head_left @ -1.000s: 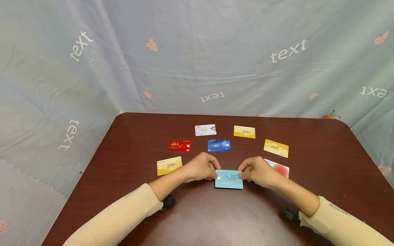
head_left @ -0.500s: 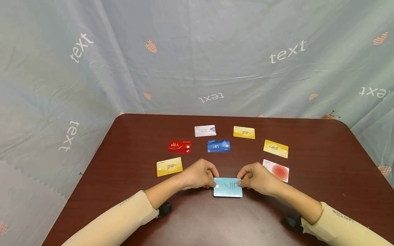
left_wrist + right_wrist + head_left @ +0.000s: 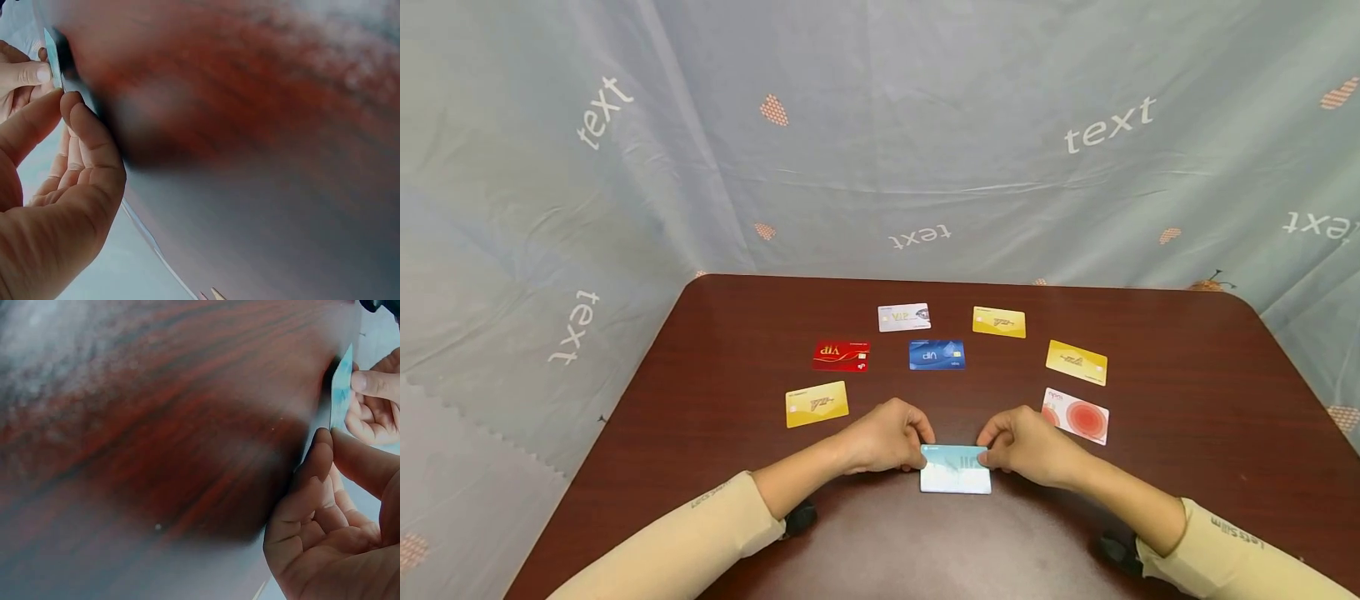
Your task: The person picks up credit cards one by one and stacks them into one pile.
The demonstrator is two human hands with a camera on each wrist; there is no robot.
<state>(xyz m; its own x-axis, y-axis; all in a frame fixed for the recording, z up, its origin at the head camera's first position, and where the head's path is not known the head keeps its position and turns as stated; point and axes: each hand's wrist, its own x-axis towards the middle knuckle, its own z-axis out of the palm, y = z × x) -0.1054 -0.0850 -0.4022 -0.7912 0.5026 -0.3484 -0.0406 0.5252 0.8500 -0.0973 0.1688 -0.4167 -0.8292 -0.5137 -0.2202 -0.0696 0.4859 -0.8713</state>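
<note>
A light blue VIP card (image 3: 956, 475) is held level between both hands, close over the table near its front. My left hand (image 3: 883, 435) pinches its left end between thumb and forefinger, and my right hand (image 3: 1030, 446) pinches the right end the same way. In the left wrist view the card (image 3: 54, 57) shows nearly edge-on, thumb on one face and forefinger on the other. The right wrist view shows the card (image 3: 341, 387) with a dark shadow beside it on the wood. Glare whitens the card's lower half in the head view.
On the dark wooden table (image 3: 737, 325) lie a red card (image 3: 842, 356), a blue card (image 3: 937, 355), a white VIP card (image 3: 904, 317), several gold cards (image 3: 817, 404) and a white card with red circles (image 3: 1084, 419). A grey printed curtain (image 3: 850, 150) hangs behind.
Both hands have drawn the light blue card toward the person. The white card with red circles, partly covered by the right hand before, shows almost whole now.
</note>
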